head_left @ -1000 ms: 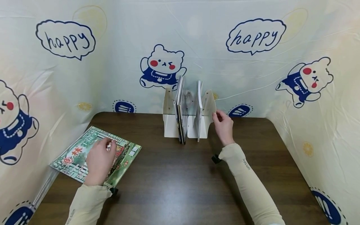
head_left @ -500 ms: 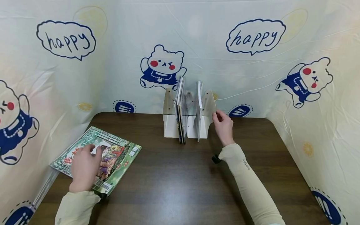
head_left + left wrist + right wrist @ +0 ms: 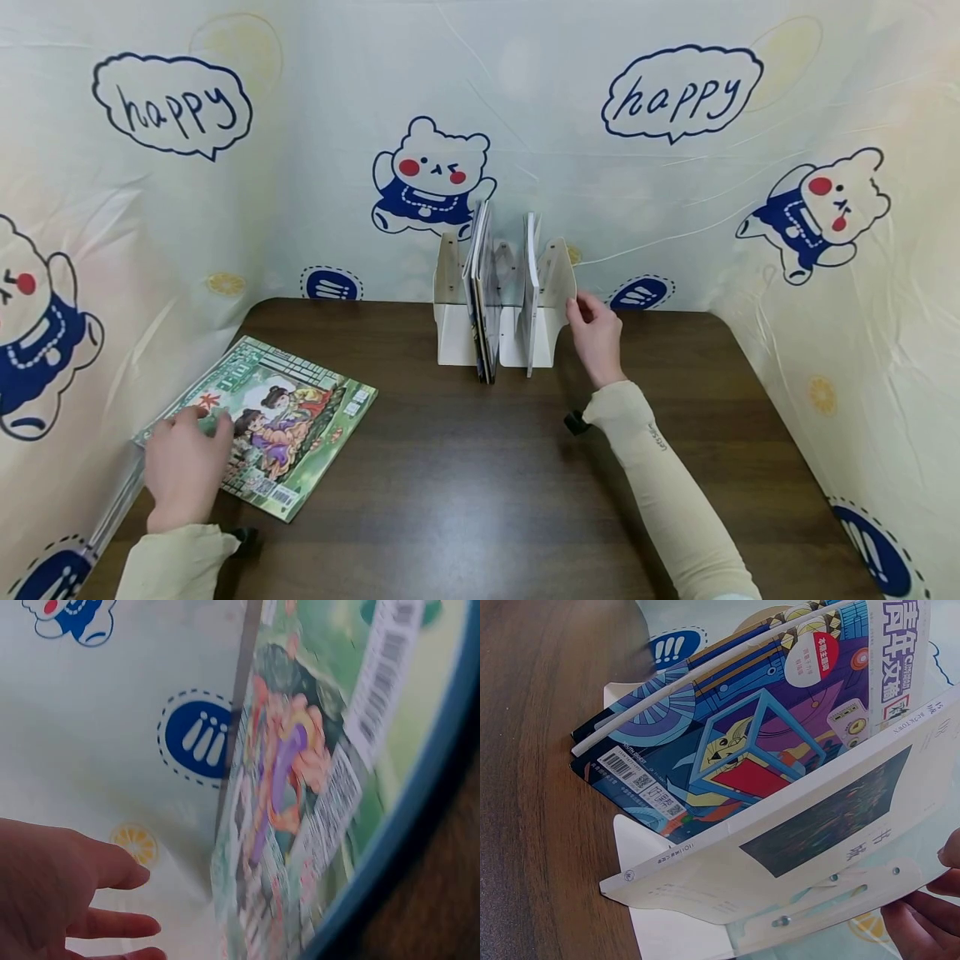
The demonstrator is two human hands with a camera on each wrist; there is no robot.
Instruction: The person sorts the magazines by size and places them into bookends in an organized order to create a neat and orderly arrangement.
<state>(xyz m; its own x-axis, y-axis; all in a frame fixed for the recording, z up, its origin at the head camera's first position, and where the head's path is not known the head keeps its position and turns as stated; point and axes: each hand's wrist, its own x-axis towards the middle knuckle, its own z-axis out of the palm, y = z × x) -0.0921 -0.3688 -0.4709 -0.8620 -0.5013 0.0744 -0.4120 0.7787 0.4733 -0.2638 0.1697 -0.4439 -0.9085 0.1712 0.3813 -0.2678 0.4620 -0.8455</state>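
A green magazine (image 3: 315,433) with illustrated figures lies flat at the left of the table. Over its left edge is my left hand (image 3: 186,467), its thumb and fingers apart; in the left wrist view those fingers (image 3: 124,924) hold nothing. At the back of the table stands a white book rack (image 3: 455,337). My right hand (image 3: 598,337) pinches the rack's right end panel between thumb and fingers. Upright in the rack are thin magazines (image 3: 482,300), one with a colourful cover, and a white book (image 3: 795,847) nearer the right panel.
The brown wooden table (image 3: 480,492) is bounded by a printed curtain (image 3: 555,100) at the back and both sides. Part of a clear strip (image 3: 120,504) shows at the table's left edge.
My left hand has moved left and toward me across the magazine, uncovering its picture. The magazine has stayed put. My right hand keeps its place on the rack's panel.
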